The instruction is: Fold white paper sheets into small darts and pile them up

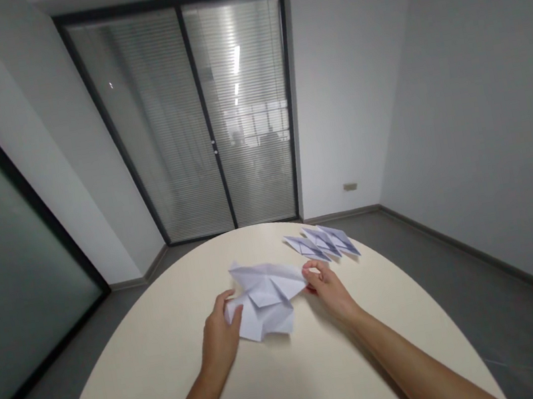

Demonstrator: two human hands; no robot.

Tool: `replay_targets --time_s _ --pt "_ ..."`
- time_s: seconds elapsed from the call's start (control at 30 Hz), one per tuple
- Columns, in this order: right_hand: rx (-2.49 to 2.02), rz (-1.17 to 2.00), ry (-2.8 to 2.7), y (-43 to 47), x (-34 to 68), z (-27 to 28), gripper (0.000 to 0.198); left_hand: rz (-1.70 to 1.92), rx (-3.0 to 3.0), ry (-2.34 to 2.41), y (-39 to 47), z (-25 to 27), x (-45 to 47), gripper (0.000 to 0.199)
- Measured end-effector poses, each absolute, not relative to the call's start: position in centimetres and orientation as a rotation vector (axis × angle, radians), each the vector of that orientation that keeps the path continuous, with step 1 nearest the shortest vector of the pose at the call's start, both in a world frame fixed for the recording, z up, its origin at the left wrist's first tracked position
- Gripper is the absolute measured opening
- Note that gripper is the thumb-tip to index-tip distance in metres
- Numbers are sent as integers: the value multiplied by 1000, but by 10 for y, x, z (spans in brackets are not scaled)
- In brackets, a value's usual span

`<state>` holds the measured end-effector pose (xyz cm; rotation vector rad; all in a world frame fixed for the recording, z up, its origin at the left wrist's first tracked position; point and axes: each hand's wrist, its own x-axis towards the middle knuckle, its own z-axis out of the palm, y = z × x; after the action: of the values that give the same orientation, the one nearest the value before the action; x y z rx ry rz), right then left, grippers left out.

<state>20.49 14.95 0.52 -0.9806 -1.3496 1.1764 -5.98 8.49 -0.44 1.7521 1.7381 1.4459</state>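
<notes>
A creased sheet of white paper (pixel 267 294), partly folded, is held between my two hands just over the table. Its left edge is pinched between the thumb and fingers of my left hand (pixel 219 325). My right hand (pixel 326 288) grips the pointed right corner with thumb and fingertips. Raised folds meet near the middle of the sheet, and its lower edge hangs loose and wavy. Beyond my right hand lie three folded paper pieces (pixel 323 243), pointed and overlapping side by side.
The round cream table (pixel 173 376) fills the foreground. Past its far edge stands a glass door (pixel 262 173) with blinds in a dark frame. White walls (pixel 482 91) rise on the right, and a frosted glass panel (pixel 9 267) is at the left.
</notes>
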Motion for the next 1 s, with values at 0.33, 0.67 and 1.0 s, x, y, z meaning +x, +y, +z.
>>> replay_targets --time_s 0.33,0.67,1.0 --pt "-1119 943 -1438 158 214 -7 32 1597 1290 1403 96 -7 -61 45" --pt "-972 582 -1938 120 195 21 42 1587 1317 1429 92 -3 -58 43" --pt "-947 927 -1735 126 205 19 22 1612 1063 1325 95 -3 -66 46"
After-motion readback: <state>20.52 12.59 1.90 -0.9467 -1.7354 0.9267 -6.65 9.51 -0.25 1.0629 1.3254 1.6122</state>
